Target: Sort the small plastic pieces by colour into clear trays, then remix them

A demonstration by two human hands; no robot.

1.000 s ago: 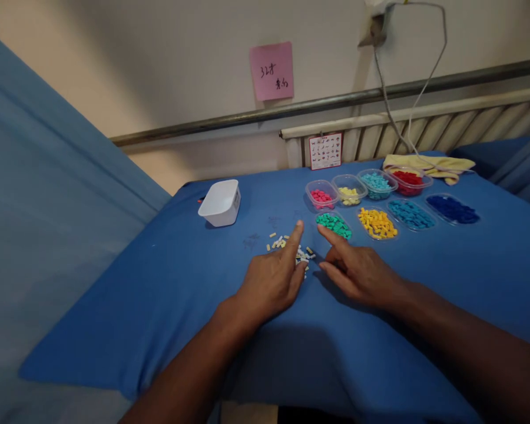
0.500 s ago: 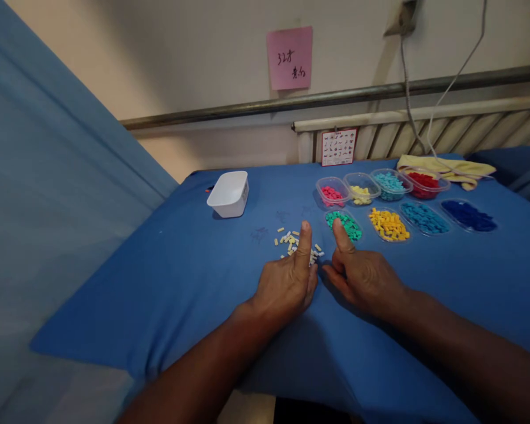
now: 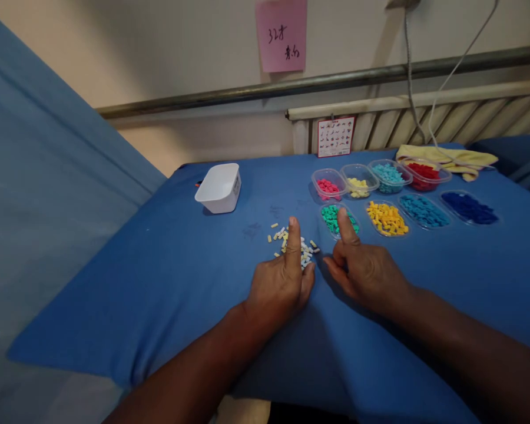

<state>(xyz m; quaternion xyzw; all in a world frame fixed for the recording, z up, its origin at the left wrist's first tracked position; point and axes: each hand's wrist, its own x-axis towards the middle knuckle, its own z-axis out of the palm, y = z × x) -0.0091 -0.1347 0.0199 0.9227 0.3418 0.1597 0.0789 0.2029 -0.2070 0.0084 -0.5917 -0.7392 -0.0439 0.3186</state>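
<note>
Both hands are over the blue-covered table, thumbs pointing up. My left hand (image 3: 278,280) is at the near side of a loose pile of small pale-yellow and white pieces (image 3: 306,250), and partly covers it. Its thumb stands apart from the other fingers, which are partly hidden. To the right, my right hand (image 3: 366,268) has its thumb raised and a finger stretched leftward, with a gap between the two hands. I see nothing held in either hand. Beyond the right thumb is a clear tub of green pieces (image 3: 331,219), partly covered by that thumb.
A white plastic container (image 3: 221,203) stands at the back left. Clear tubs with pink (image 3: 328,188), pale-yellow (image 3: 357,188), light-blue, red (image 3: 424,172), orange-yellow (image 3: 386,219), teal and dark-blue pieces (image 3: 468,208) line the right. Behind them lie a yellow cloth (image 3: 450,158) and a hanging cable.
The view has tilted down and shifted slightly, so the scene sits higher and a little left. My hands are slightly farther apart, with the same thumbs-up pose.
</note>
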